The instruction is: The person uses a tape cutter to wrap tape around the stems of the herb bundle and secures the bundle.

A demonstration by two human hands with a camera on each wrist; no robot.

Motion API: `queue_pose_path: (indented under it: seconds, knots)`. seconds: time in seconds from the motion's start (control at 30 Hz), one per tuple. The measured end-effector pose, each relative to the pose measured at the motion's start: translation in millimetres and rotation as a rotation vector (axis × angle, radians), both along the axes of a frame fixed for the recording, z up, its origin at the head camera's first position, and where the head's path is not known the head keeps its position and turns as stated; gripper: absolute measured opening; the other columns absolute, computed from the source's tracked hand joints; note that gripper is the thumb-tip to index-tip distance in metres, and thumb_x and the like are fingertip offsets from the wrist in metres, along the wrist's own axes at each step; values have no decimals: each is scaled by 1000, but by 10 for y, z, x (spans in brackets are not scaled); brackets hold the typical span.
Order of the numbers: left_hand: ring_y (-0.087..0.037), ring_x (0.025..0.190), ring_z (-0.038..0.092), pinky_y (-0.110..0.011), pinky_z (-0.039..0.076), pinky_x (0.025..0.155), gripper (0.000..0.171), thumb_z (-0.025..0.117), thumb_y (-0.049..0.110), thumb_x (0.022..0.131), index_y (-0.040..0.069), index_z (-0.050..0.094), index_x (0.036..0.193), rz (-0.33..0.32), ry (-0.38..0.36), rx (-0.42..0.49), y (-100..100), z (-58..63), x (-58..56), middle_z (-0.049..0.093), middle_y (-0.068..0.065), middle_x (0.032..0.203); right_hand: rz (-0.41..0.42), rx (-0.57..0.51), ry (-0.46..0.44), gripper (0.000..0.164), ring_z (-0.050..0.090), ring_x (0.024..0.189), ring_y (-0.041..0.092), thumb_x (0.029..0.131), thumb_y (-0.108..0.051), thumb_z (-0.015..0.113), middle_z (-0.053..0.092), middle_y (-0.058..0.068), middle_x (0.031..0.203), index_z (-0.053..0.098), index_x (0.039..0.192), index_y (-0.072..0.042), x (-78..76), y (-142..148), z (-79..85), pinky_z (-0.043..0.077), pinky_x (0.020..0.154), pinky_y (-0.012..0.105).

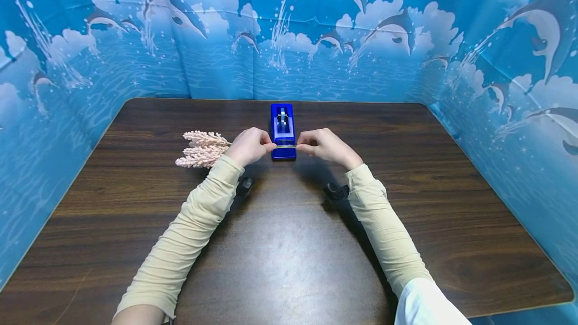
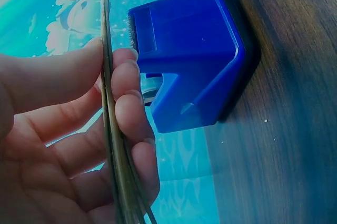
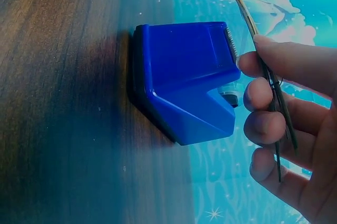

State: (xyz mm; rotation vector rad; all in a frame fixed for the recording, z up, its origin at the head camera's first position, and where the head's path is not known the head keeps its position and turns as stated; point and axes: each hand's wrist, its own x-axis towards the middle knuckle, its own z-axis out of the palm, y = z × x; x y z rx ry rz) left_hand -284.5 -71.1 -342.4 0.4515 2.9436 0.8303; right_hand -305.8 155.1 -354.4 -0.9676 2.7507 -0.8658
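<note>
Pale pink artificial flower sprigs [image 1: 203, 149] extend to the left from my left hand [image 1: 250, 145], which pinches their thin greenish stems [image 1: 285, 147] between thumb and fingers. At the other end, my right hand [image 1: 327, 145] pinches the same stems, so they lie level between the two hands. A blue tape dispenser [image 1: 283, 124] stands on the table just behind the stems, its toothed cutting edge facing them. In the right wrist view, a dark band wraps the stems [image 3: 244, 10] near their tips. Both wrist views show the stems apart from the dispenser.
The dark wood-grain table [image 1: 289, 245] has rounded far corners. Behind it and along its sides hangs a blue curtain [image 1: 217, 74] printed with dolphins and clouds. A black wrist camera [image 1: 336, 192] sits under the right forearm, another under the left.
</note>
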Motion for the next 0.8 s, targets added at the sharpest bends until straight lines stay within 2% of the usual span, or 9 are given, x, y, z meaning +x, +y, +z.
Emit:
queue_pose_path:
  seconds: [0.17, 0.27, 0.5, 0.67, 0.8]
  knots:
    - [-23, 77, 57, -36, 43, 72, 20, 67, 24, 90, 5, 70, 84, 11, 35, 2, 0, -1, 2, 67, -7, 80, -21, -10, 2, 21, 50, 60, 13, 98, -26, 57, 55, -1, 66, 63, 82, -13, -3, -9, -16, 41, 59, 28]
    - [-23, 77, 58, -36, 44, 73, 20, 68, 24, 89, 5, 69, 82, 13, 40, 6, 0, -9, -4, 67, -7, 80, -40, -4, 21, 26, 48, 61, 13, 100, -27, 54, 58, 4, 69, 64, 81, -12, -10, -15, -28, 40, 60, 28]
    - [-24, 79, 59, -36, 44, 74, 14, 71, 17, 84, 4, 65, 82, -1, 44, 19, 8, -46, -22, 66, -8, 80, -67, -3, 42, 22, 49, 68, 13, 96, -25, 60, 62, 4, 76, 68, 90, -6, -31, -12, -54, 40, 63, 27]
    - [-24, 81, 59, -37, 45, 76, 14, 70, 17, 84, 5, 63, 85, -2, 21, -4, 24, -67, -30, 64, -7, 83, -65, -25, 56, 16, 50, 69, 13, 95, -24, 63, 64, 6, 79, 66, 88, -10, -39, -5, -57, 41, 64, 27]
    - [-22, 78, 58, -34, 44, 72, 19, 67, 24, 89, 5, 66, 88, 4, -16, 15, 29, -69, -34, 64, -6, 81, -56, -25, 75, 14, 50, 69, 12, 94, -22, 64, 64, 4, 78, 65, 87, -10, -35, -1, -53, 41, 65, 26]
